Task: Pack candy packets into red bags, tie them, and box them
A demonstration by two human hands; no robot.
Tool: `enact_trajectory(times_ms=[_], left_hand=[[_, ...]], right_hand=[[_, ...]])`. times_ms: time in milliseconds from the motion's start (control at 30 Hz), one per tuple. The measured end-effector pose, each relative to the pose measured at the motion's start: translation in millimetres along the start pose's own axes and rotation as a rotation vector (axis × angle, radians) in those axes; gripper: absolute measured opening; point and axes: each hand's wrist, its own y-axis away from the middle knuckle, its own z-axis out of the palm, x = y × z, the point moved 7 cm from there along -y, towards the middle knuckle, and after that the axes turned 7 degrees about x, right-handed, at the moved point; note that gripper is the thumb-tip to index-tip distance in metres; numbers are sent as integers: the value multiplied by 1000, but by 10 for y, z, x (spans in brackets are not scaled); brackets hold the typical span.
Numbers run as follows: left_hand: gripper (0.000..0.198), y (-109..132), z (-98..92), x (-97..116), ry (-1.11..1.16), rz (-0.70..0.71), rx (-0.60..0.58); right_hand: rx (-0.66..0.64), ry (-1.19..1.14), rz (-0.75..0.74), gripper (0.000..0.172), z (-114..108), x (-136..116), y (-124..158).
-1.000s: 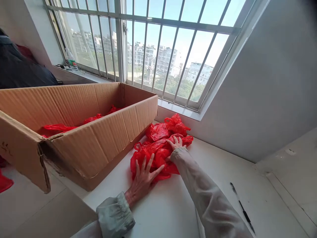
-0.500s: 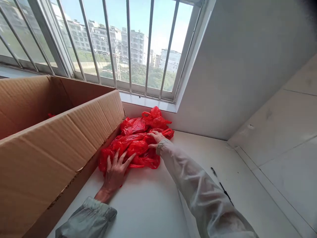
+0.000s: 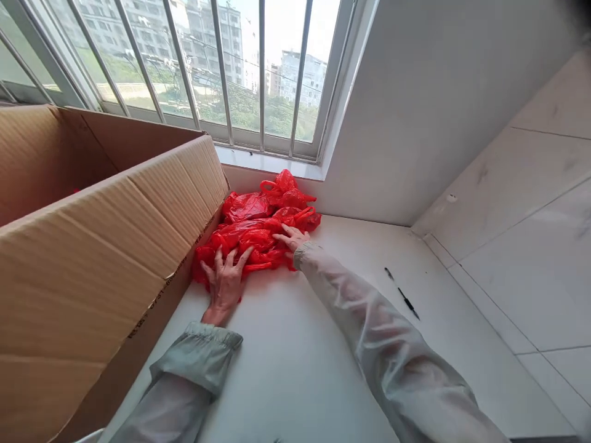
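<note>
A heap of red plastic bags lies on the white tabletop, against the side of a cardboard box. At the heap's near left edge, my left hand rests on the bags with its fingers spread. My right hand touches the right side of the heap, its fingers stretched out over the red plastic. Neither hand has its fingers wrapped round a bag.
The large open cardboard box fills the left side, with a bit of red inside. A black pen lies on the table to the right. Behind are a barred window and a grey wall.
The view has shifted, so the window and bags sit higher in the picture. My left hand has pushed the near edge of the bags slightly inward, and the heap looks more compact.
</note>
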Motion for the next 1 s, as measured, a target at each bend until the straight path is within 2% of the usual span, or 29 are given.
enact_trajectory(times_ms=[100, 167, 233, 300, 333, 367, 433, 500, 600, 700, 867, 1000], left_hand=[[66, 5, 14, -2, 35, -4, -20], [65, 14, 4, 7, 64, -4, -24], [64, 27, -50, 38, 101, -3, -8], [66, 48, -153, 115, 135, 17, 42], [65, 62, -209, 179, 149, 47, 72], [63, 79, -252, 260, 162, 95, 93], [53, 118, -263, 446, 183, 226, 87], [44, 153, -171, 578, 206, 331, 29], [36, 151, 11, 584, 242, 344, -11], [32, 120, 104, 513, 239, 308, 13], [33, 113, 104, 512, 159, 314, 21], [32, 122, 109, 520, 162, 324, 10]], right_hand=[[60, -29, 50, 56, -257, 118, 348], [68, -27, 122, 50, -355, 280, 823], [56, 9, 225, 49, -326, 460, 1445], [33, 72, 343, 48, -141, 607, 2091], [45, 119, 452, 49, -16, 689, 2392], [45, 152, 522, 53, 145, 727, 2643], [-3, 176, 572, 62, 538, 688, 2958], [12, 213, 631, 71, 839, 597, 3077], [118, 277, 703, 66, 1017, 443, 3055], [194, 311, 710, 63, 1007, 356, 3009], [283, 277, 675, 63, 947, 349, 3041], [279, 236, 691, 64, 961, 384, 3068]])
